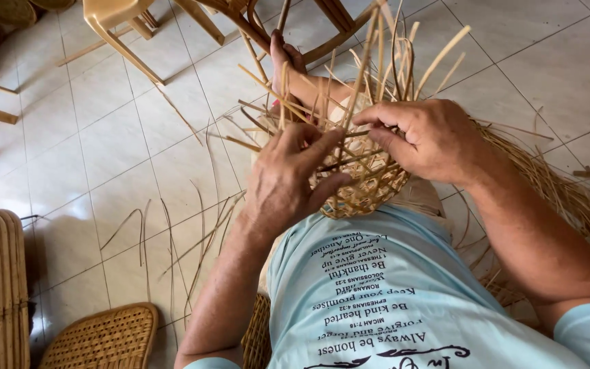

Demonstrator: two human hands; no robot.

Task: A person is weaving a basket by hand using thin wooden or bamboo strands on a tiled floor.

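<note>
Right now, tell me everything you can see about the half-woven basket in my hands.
The basket is small and rounded, woven from pale tan cane-like strips, and unfinished: many loose stakes fan upward and outward from its rim. It sits in the lap against the light blue shirt. The left hand presses its near side, and the right hand pinches a strand at its top.

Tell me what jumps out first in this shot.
Both hands meet at centre on a half-woven basket with loose strips fanning upward: left hand pinching strips, right hand gripping the rim. Loose strips litter the tiled floor at left; a woven panel lies bottom left.
</note>
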